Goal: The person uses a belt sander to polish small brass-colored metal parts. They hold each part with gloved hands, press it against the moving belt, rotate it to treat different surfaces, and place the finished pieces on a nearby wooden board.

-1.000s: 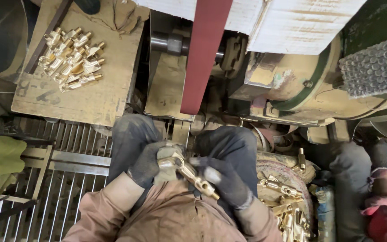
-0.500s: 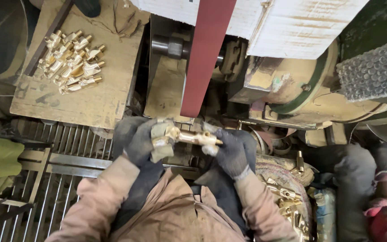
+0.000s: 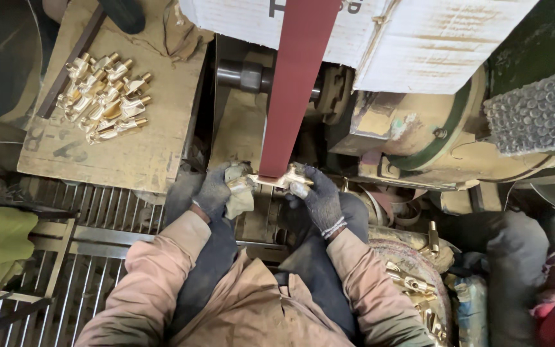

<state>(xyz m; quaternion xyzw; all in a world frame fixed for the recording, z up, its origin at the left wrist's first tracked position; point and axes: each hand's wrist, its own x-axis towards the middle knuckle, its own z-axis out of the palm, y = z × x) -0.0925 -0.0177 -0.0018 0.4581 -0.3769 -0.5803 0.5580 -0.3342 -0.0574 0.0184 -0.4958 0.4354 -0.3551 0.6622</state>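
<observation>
Both my gloved hands hold one brass fitting (image 3: pixel 276 181) against the lower end of a dark red sanding belt (image 3: pixel 293 83). My left hand (image 3: pixel 219 191) grips the fitting's left end through a pale cloth (image 3: pixel 240 196). My right hand (image 3: pixel 316 196) grips its right end. The belt runs up and away over a steel roller (image 3: pixel 242 75). My knees in dark trousers sit just below the hands.
A pile of several brass fittings (image 3: pixel 102 97) lies on a worn wooden board (image 3: pixel 129 151) at upper left. More brass parts fill a round container (image 3: pixel 416 292) at lower right. A white cardboard cover (image 3: pixel 419 38) tops the machine. Another person's legs (image 3: pixel 547 276) are at far right. Metal grating (image 3: pixel 91 238) lies below left.
My hands have lifted the brass fitting from my lap up and forward until it meets the belt's lower end.
</observation>
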